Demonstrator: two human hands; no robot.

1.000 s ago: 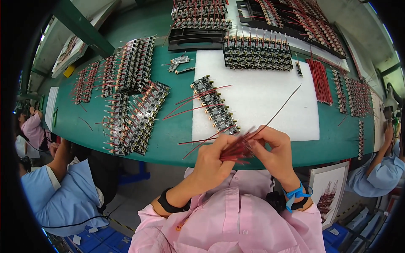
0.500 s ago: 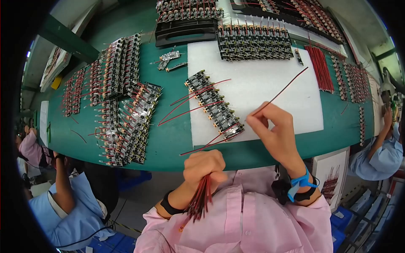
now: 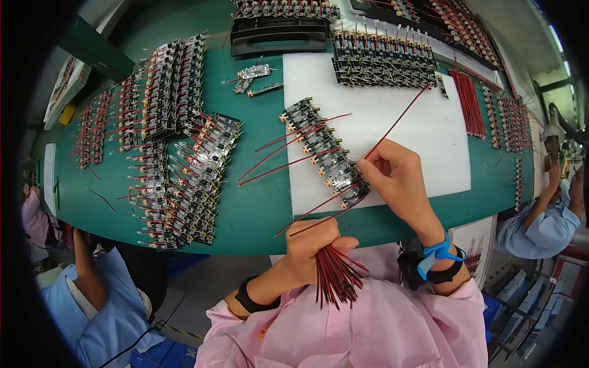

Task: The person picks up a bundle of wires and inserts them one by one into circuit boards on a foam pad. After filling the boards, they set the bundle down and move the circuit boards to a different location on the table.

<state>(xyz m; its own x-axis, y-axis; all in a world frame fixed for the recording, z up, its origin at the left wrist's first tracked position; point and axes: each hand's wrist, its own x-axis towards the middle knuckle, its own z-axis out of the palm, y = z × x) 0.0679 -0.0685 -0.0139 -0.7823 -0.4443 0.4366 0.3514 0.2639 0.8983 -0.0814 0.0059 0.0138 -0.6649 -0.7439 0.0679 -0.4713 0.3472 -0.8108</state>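
A bundle of thin red-and-black wires (image 3: 336, 279) hangs from my left hand (image 3: 311, 239), which is closed round it close to my body. Between thumb and forefinger my right hand (image 3: 396, 175) pinches a single red-and-black wire (image 3: 402, 116) that slants up over the white foam sheet (image 3: 423, 147). My right fingertips are beside the lower end of a row of small circuit boards (image 3: 322, 147), partly on the foam's left edge. Several red wires lie across that row and stick out to its left. Whether the pinched wire touches a board I cannot tell.
Stacks of wired boards (image 3: 196, 178) cover the green table's left side. Loose small boards (image 3: 254, 73) lie near a black tray (image 3: 279, 38). More boards (image 3: 386, 58) stand at the foam's back edge, with red wires (image 3: 467, 104) to the right. Other people sit at both sides.
My right hand has brought its wire's lower end closer to the row's near end. The bundle in my left hand has shifted right and fanned out. The whole view has also shifted slightly.
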